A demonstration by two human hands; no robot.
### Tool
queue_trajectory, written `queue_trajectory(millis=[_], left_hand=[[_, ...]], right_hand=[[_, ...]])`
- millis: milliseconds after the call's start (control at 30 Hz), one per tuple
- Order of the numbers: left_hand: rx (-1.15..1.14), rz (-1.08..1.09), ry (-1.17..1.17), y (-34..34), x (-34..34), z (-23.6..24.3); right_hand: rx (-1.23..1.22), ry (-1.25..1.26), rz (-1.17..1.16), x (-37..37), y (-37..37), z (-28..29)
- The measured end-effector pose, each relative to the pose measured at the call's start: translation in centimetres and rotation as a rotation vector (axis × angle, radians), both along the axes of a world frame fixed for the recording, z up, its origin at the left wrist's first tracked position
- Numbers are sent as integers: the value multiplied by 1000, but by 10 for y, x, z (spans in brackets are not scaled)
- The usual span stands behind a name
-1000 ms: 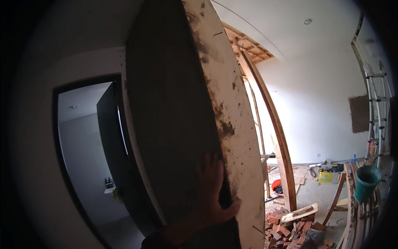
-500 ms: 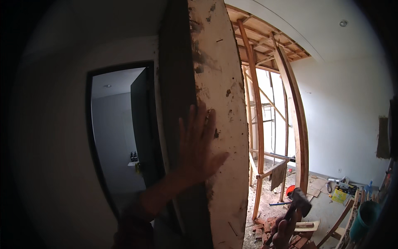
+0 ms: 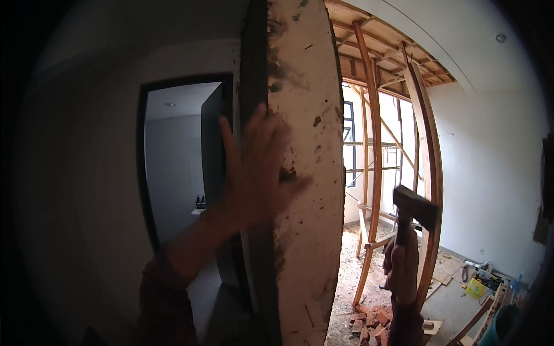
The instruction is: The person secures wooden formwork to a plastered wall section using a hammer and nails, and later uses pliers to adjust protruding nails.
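Pressing flat against the upright wall end point(image 3: 303, 173), your left hand point(image 3: 254, 173) has its fingers point(image 3: 228, 144) spread wide and pointing up, with the thumb stretched out to the right across the rough, pale plastered face. It grips nothing; the palm simply lies on the near corner where the dark side of the wall meets the pale face. That wall end runs top to bottom through the middle of the view, its long axis vertical, its surface chipped and spotted with dark marks.

Your right hand point(image 3: 401, 268) is lower and to the right, well apart from the wall end, and is closed around the handle of a hammer point(image 3: 412, 210). The handle stands nearly upright, rising out of the top of your fist, and the dark head sits above your fingers, its long axis tilted from upper left to lower right.

Beyond the hammer stand bare timber studs point(image 3: 372, 144), with broken bricks point(image 3: 372, 320) on the floor at their foot. To the left, a dark doorway point(image 3: 173, 167) opens into a farther room.
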State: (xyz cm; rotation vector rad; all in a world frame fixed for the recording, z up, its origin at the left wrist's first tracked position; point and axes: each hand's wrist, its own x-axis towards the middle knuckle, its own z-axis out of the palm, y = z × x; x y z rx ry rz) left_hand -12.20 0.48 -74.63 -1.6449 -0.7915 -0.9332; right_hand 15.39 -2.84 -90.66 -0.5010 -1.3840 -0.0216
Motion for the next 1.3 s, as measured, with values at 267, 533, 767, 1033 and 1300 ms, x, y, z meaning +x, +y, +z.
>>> queue_trajectory(millis=[267, 533, 767, 1033, 1300], left_hand=[[314, -18, 77, 39, 13, 104], [349, 117, 28, 34, 13, 106], [372, 159, 29, 32, 7, 106], [407, 164, 48, 33, 10, 104], [404, 158, 28, 34, 12, 103]], right_hand=[[198, -135, -230, 21, 55, 101], [620, -292, -416, 5, 104, 215], [616, -242, -431, -7, 126, 263], [804, -486, -606, 0, 131, 300], [629, -155, -85, 3, 137, 285]])
